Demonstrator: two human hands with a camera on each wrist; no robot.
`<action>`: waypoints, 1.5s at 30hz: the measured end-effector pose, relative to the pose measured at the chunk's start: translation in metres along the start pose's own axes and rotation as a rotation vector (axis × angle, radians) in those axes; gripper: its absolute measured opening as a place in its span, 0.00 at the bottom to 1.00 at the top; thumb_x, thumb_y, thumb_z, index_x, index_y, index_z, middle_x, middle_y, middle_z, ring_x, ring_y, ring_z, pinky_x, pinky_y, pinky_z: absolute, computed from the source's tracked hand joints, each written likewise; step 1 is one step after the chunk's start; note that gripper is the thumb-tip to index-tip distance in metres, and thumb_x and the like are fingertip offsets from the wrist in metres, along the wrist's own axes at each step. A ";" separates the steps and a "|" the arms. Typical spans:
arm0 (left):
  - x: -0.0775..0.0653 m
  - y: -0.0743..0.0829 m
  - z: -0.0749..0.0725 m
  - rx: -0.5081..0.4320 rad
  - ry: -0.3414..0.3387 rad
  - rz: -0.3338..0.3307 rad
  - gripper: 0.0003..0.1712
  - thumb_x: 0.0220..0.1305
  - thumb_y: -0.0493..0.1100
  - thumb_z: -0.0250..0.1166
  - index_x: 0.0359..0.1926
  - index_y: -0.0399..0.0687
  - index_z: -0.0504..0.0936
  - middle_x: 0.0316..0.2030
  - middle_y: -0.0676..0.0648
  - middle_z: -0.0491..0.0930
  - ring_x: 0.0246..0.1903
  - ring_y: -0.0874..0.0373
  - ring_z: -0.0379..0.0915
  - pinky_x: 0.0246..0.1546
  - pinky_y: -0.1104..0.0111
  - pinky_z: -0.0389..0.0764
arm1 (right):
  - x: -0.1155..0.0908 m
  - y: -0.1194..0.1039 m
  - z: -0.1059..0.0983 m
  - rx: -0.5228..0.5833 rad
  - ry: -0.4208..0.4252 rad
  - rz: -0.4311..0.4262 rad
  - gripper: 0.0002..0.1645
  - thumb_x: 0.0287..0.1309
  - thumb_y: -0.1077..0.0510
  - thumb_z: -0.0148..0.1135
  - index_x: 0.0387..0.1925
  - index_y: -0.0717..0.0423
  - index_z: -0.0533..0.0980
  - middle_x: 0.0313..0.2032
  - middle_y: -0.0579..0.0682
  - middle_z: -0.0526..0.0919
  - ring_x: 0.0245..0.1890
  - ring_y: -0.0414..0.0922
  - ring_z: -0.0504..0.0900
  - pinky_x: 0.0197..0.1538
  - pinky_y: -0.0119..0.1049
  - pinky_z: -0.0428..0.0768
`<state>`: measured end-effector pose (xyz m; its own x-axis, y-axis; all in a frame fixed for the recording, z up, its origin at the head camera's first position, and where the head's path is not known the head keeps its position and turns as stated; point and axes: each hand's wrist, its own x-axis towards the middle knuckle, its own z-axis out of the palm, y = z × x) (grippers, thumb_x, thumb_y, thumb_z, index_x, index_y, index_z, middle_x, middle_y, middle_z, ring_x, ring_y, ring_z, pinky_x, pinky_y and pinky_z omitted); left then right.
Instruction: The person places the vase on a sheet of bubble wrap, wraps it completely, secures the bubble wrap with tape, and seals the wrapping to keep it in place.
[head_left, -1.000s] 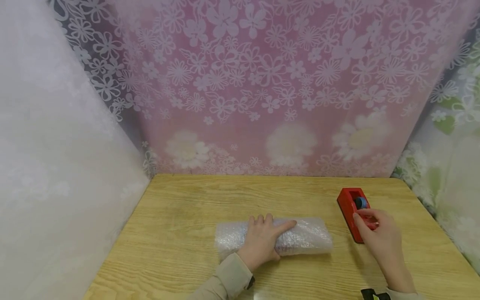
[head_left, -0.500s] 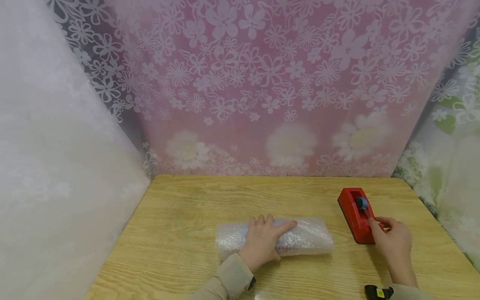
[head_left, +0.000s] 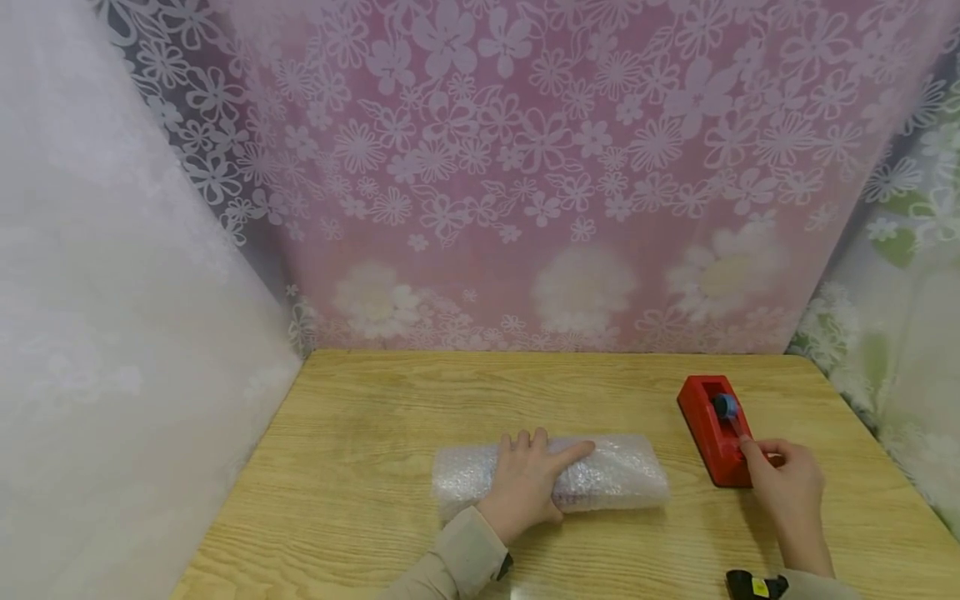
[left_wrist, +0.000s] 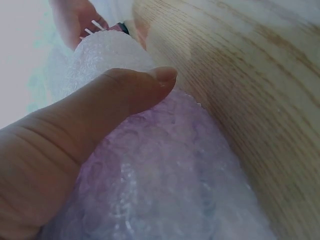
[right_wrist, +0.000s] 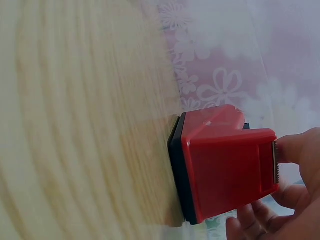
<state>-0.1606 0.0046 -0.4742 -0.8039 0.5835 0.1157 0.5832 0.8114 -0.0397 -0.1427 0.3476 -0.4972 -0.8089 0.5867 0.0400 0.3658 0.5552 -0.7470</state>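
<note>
A roll-shaped bundle in clear bubble wrap (head_left: 618, 473) lies crosswise on the table, with pinkish and bluish colour showing through. My left hand (head_left: 521, 483) grips it near its middle, three fingertips bent over the far side and another digit stretched along the top. In the left wrist view that digit lies across the bubble wrap (left_wrist: 150, 165). To the right stands a red tape dispenser (head_left: 705, 429) with a small blue-edged tape roll (head_left: 725, 407). At its toothed cutter (right_wrist: 276, 162), my right hand (head_left: 787, 479) pinches the tape; a strip runs from the roll to the thumb.
The wood-grain table (head_left: 375, 400) extends left of and behind the bundle. A pink flowered curtain (head_left: 480, 167) hangs along its back edge, with pale sheets (head_left: 135, 333) on both sides. Each wrist wears a dark strap-on device.
My right hand has moved from above the dispenser's middle to its front end, and a tape strip now shows behind the thumb. My left hand and the bundle have stayed put.
</note>
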 end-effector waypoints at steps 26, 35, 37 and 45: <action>0.001 0.001 -0.002 0.019 -0.037 -0.035 0.66 0.30 0.70 0.80 0.72 0.90 0.53 0.56 0.45 0.73 0.52 0.45 0.73 0.53 0.48 0.72 | -0.011 -0.020 -0.008 0.006 0.066 -0.092 0.26 0.68 0.53 0.52 0.40 0.78 0.79 0.44 0.65 0.69 0.44 0.60 0.67 0.43 0.50 0.64; 0.000 0.001 -0.001 0.035 -0.030 -0.030 0.66 0.30 0.72 0.79 0.72 0.89 0.52 0.55 0.45 0.74 0.51 0.46 0.73 0.52 0.49 0.73 | -0.011 -0.021 -0.010 -0.012 0.065 -0.008 0.26 0.68 0.48 0.54 0.41 0.71 0.80 0.28 0.55 0.77 0.28 0.46 0.71 0.29 0.36 0.67; 0.000 0.001 -0.001 0.035 -0.027 -0.029 0.66 0.30 0.72 0.79 0.72 0.89 0.52 0.55 0.45 0.74 0.50 0.46 0.73 0.52 0.49 0.73 | -0.011 -0.021 -0.011 -0.016 0.056 0.015 0.26 0.68 0.47 0.54 0.42 0.69 0.79 0.23 0.51 0.78 0.23 0.43 0.70 0.25 0.34 0.67; 0.000 0.000 0.000 0.037 -0.019 -0.026 0.66 0.30 0.72 0.79 0.72 0.89 0.53 0.54 0.46 0.74 0.49 0.47 0.74 0.50 0.50 0.74 | -0.011 -0.023 -0.014 -0.016 0.022 0.047 0.28 0.69 0.45 0.52 0.43 0.70 0.78 0.25 0.53 0.78 0.27 0.48 0.72 0.26 0.37 0.67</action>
<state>-0.1606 0.0040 -0.4744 -0.8207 0.5629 0.0981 0.5581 0.8265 -0.0736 -0.1359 0.3367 -0.4711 -0.7804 0.6250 0.0199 0.4102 0.5358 -0.7380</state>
